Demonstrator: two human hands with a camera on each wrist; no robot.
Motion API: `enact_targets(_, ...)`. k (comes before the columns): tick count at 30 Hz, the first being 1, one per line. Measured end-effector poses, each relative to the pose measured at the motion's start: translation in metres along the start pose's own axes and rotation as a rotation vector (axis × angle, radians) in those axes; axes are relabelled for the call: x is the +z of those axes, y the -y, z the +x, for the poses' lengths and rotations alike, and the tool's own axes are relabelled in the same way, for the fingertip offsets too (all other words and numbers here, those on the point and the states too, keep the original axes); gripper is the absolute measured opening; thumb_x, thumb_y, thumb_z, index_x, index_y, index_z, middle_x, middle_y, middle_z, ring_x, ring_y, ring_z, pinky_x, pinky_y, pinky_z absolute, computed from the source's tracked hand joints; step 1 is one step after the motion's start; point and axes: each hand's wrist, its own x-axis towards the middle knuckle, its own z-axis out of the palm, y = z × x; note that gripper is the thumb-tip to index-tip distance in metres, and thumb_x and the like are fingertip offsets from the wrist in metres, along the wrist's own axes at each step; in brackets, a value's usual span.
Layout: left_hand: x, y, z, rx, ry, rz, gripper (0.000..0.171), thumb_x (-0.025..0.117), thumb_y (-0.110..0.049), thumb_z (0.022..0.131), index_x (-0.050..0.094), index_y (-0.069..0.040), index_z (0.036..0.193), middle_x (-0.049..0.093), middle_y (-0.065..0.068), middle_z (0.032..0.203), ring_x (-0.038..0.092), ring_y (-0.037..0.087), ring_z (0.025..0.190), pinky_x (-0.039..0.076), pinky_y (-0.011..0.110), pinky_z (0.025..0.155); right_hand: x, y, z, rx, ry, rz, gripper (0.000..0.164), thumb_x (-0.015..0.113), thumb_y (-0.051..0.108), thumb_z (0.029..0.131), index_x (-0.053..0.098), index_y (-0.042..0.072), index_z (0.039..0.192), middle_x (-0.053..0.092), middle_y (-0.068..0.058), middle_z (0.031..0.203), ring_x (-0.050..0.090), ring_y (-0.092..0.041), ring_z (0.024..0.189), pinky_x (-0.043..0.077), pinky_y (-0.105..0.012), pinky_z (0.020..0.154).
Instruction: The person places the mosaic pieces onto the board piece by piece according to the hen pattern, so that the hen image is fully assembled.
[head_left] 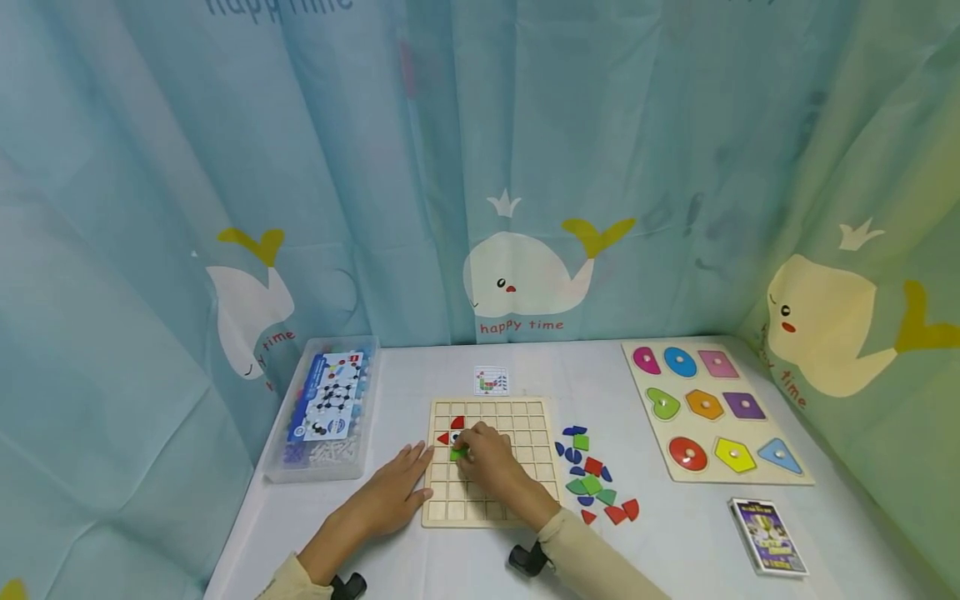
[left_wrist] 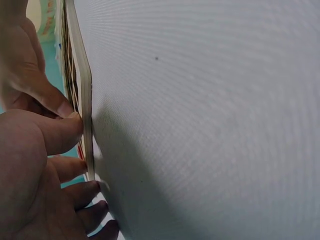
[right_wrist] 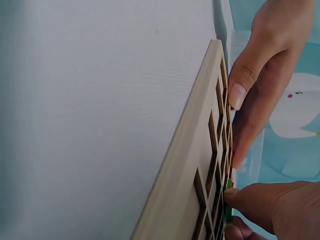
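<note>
A square wooden grid board (head_left: 531, 408) lies on the table. My right hand (head_left: 487, 458) is over its left half, thumb and fingers pinching a green piece (right_wrist: 229, 201) close at the grid. Beside those fingertips, a red quarter-round piece (head_left: 457, 422), a small red triangular piece (head_left: 443, 438) and a white piece with a black eye, partly covered by the fingers, sit in the cells. My left hand (head_left: 393, 490) lies along the board's left edge, fingers extended; its thumb (left_wrist: 65, 134) touches the rim.
Loose blue, green and red pieces (head_left: 592, 467) are scattered right of the board. A small picture card (head_left: 491, 381) lies behind it. A clear box (head_left: 322, 408) stands left; a knobbed shape puzzle (head_left: 705, 437) and a card pack (head_left: 768, 537) are at the right.
</note>
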Motion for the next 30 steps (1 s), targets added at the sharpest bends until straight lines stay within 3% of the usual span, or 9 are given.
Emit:
enact_targets(11,0.0,0.001,0.0,0.002,-0.002,0.001,0.067,0.058,-0.032,0.109,0.034,-0.002,0.164,0.032,0.021,0.17,0.026,0.045,0.158,0.03,0.064,0.124,-0.002,0.0,0.002,-0.024,0.02,0.027,0.008,0.082,0.01,0.092,0.075,0.011,0.095,0.067,-0.002,0.102,0.058,-0.015,0.09,0.04,-0.031,0.076)
enact_targets(20,0.002,0.003,0.0,0.001,-0.007,-0.005,0.068,0.059,-0.032,0.109,0.035,-0.003,0.164,0.032,0.021,0.17,0.026,0.045,0.158,0.03,0.065,0.123,-0.009,-0.005,-0.001,-0.055,0.017,0.011,0.007,0.082,0.011,0.093,0.078,0.01,0.099,0.065,-0.001,0.106,0.061,-0.018,0.099,0.045,-0.033,0.08)
enact_targets(24,0.002,0.002,0.001,-0.009,-0.003,-0.009,0.068,0.059,-0.032,0.109,0.034,-0.004,0.165,0.031,0.02,0.171,0.026,0.044,0.159,0.029,0.065,0.124,-0.025,-0.019,-0.006,-0.002,-0.001,0.017,0.01,0.079,0.012,0.095,0.076,0.01,0.105,0.064,-0.001,0.103,0.062,-0.02,0.099,0.046,-0.037,0.082)
enact_targets(30,0.001,0.001,0.001,-0.032,0.014,-0.003,0.067,0.057,-0.033,0.109,0.033,-0.005,0.165,0.029,0.019,0.172,0.024,0.043,0.16,0.028,0.063,0.126,-0.068,-0.052,-0.021,0.151,-0.029,0.016,0.017,0.077,0.01,0.096,0.07,0.006,0.111,0.063,-0.009,0.104,0.062,-0.026,0.096,0.046,-0.048,0.084)
